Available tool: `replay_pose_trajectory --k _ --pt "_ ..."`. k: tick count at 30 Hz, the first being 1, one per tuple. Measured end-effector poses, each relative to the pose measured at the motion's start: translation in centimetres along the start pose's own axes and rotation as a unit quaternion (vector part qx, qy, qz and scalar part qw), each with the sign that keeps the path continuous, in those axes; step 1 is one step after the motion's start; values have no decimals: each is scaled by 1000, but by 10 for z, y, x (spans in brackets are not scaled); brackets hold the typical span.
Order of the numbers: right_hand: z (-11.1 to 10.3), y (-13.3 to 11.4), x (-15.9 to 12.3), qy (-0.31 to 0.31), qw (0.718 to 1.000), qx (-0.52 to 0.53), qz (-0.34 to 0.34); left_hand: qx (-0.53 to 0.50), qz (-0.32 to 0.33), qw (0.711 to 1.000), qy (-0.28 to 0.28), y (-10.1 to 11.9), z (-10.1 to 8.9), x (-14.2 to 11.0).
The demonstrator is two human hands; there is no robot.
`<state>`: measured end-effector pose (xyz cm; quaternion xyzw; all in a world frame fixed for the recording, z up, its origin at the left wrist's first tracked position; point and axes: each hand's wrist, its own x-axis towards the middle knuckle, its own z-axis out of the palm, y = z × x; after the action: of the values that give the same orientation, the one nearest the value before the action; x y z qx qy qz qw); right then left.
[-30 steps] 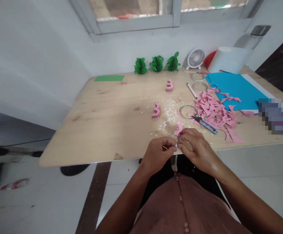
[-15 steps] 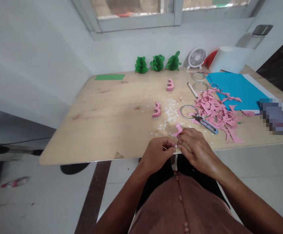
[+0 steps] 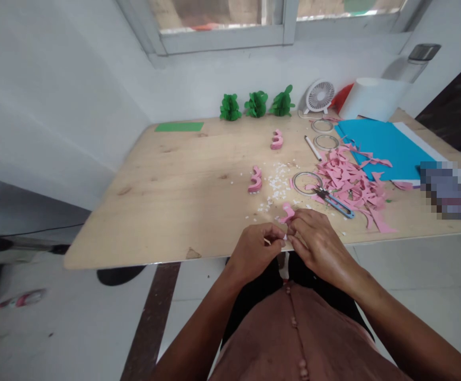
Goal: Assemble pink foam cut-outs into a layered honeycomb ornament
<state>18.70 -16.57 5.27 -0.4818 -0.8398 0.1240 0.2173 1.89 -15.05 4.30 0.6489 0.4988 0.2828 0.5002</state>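
Note:
My left hand (image 3: 256,248) and my right hand (image 3: 315,241) meet over the near edge of the wooden table (image 3: 182,180). Both are closed in a pinch on one small pink cut-out shape (image 3: 287,212), which sticks up between the fingertips. A thin white strip shows in my left fingers. Just beyond lie white paper bits (image 3: 277,185), two more pink shapes (image 3: 255,179) (image 3: 277,139), and blue-handled scissors (image 3: 335,201).
A heap of pink paper scraps (image 3: 353,180) and blue sheets (image 3: 385,140) fill the right side, with tape rings (image 3: 305,181) and a pen (image 3: 312,147). Three green paper trees (image 3: 256,104), a small fan (image 3: 319,95) and a green sheet (image 3: 178,127) stand at the back.
The pink shape has tipped slightly left and lower between my fingers. Both hands stay together in the same spot.

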Motion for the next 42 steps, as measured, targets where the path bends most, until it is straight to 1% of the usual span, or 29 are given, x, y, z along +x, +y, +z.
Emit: replay_pose_trajectory --k 3,6,12,14,16,18,19,21,22,23,24,26,27,29,31,33,35,39,42 --pt "2 3 1 11 1000 7 6 -31 4 1000 3 0 1 0" --pt "1 5 1 24 999 33 23 -58 -10 998 16 -1 3 0" --pt "1 5 1 39 986 139 82 -118 -32 991 45 -6 8 2" --pt "1 7 -1 74 979 162 98 -131 -39 989 52 -9 9 2" --pt "3 9 -3 123 968 180 123 -147 -51 986 62 -10 9 1" --pt "5 11 -6 166 949 213 163 -176 -64 979 74 -10 10 1" --pt "7 12 -8 184 935 238 189 -197 -69 975 78 -9 11 0" --pt "11 11 -10 213 895 313 237 -240 -76 964 82 -6 12 -1" --pt "14 9 -10 215 869 367 253 -258 -78 960 81 -5 13 -1" --pt "16 6 -11 198 843 425 264 -270 -79 956 78 -4 13 -1" --pt "18 4 -11 166 820 477 270 -278 -78 955 74 -3 14 -1" --pt "22 -2 -12 94 790 543 268 -278 -71 956 65 -2 16 -1" --pt "23 -5 -11 80 782 554 272 -269 -65 959 62 -1 17 -1" --pt "24 -7 -11 91 781 546 289 -236 -49 969 59 -2 18 -1" --pt "25 -7 -11 113 791 520 301 -197 -39 978 60 -2 20 -1" --pt "26 -5 -11 115 805 499 299 -175 -39 982 63 -2 20 -2" --pt "27 -3 -12 108 817 487 291 -174 -39 982 64 -2 22 -2" --pt "30 -1 -15 93 831 475 275 -190 -35 979 61 -2 25 -2" --pt "32 1 -16 90 841 463 265 -176 -30 981 75 -5 29 -2"
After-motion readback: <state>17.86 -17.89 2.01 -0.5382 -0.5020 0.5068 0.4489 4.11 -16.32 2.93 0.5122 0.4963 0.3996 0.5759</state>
